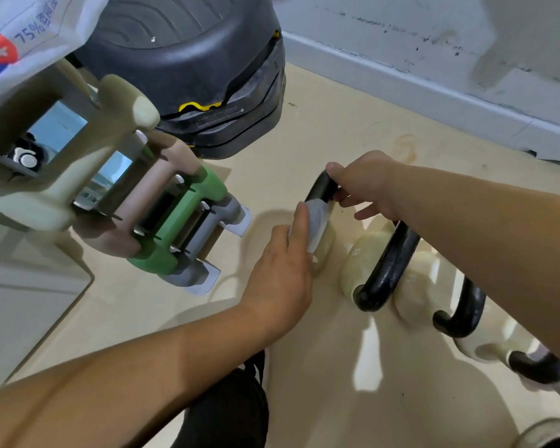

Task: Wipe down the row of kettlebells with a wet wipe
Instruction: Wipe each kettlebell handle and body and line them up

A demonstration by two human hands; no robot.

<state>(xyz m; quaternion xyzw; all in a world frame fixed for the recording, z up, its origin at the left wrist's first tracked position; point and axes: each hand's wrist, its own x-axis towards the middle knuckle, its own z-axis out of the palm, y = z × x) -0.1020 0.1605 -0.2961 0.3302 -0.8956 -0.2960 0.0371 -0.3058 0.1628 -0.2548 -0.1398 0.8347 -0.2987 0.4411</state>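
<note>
Head view. I see a glossy cream floor (353,124) filling most of the frame, meeting a scuffed pale wall (434,43) with a grey skirting along the upper right. A stack of black steps (188,69) stands at upper centre; a rack of dumbbells (117,202) in cream, tan, green and grey crosses the left, and a wipes pack (20,37) shows at upper left.

The row of cream kettlebells (362,263) with black handles runs from frame centre to lower right, standing on the floor. My right grip (366,185) is clamped on the top of the handle (320,185) of the first kettlebell, at centre frame. My left grip (285,270) lies just below and left of it, fingers extended and pressing the grey wipe (317,221) against the handle's lower leg and the body beneath; the wipe is pinned between palm and kettlebell, touching both.
</note>
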